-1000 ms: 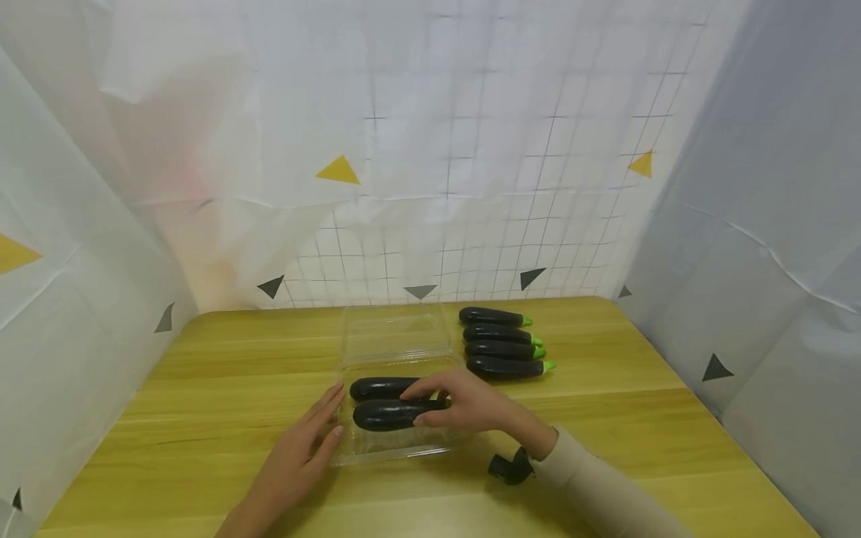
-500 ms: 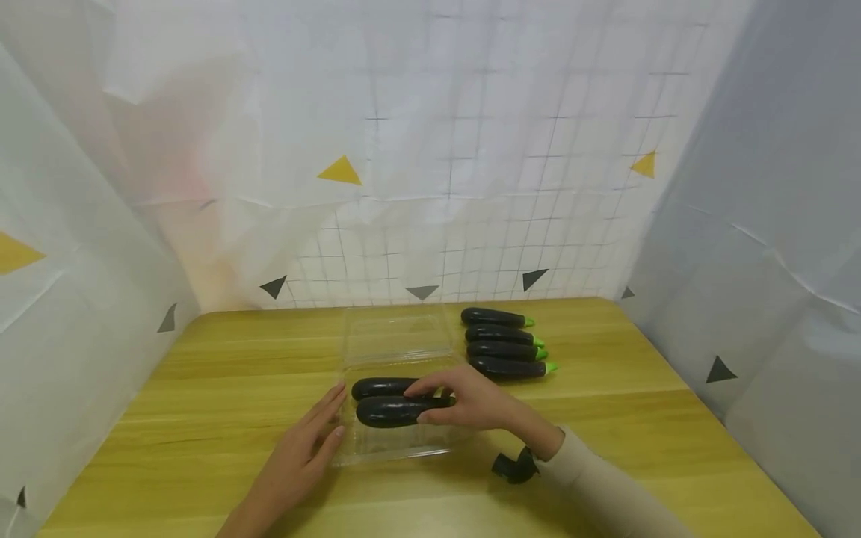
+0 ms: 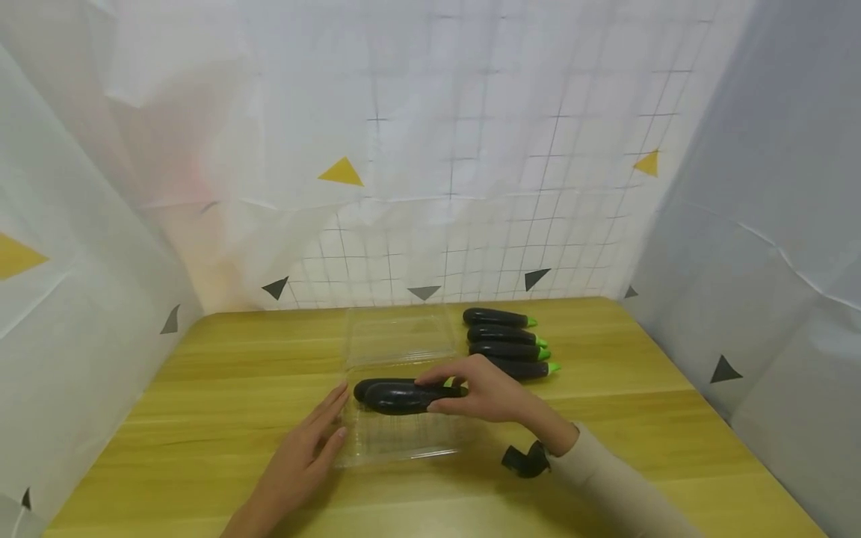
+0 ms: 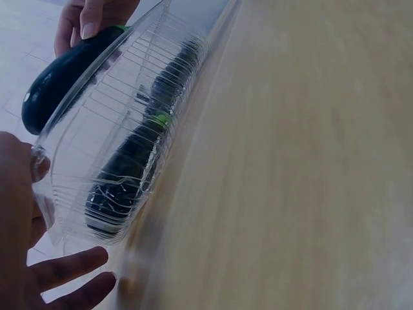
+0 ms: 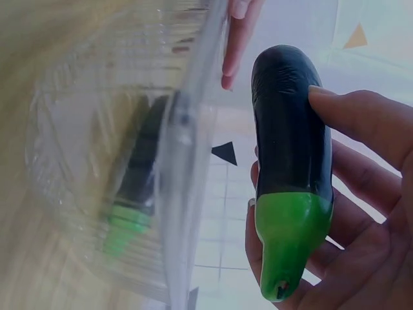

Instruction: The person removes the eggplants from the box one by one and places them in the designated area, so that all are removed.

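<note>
My right hand (image 3: 480, 392) grips a dark eggplant (image 3: 397, 398) near its green stem end. In both wrist views this eggplant is above the rim of a clear plastic clamshell container (image 4: 71, 181). A second eggplant (image 5: 137, 168) lies inside the container, seen through its ribbed wall; in the head view the held one partly covers it. My left hand (image 3: 299, 448) rests against the container's left side, its fingers extended along the wall and the thumb apart from them.
The container's open lid (image 3: 402, 336) lies flat behind it. Several more eggplants (image 3: 501, 335) lie in a stacked row at the back right, stems to the right. A black wrist device (image 3: 526, 459) hangs below the right sleeve. White sheets (image 3: 430, 149) wall the wooden table (image 3: 222, 388).
The right hand has lifted the eggplant up from inside the container and slightly rightward, so it now overlaps the second one. The left hand has stayed against the container.
</note>
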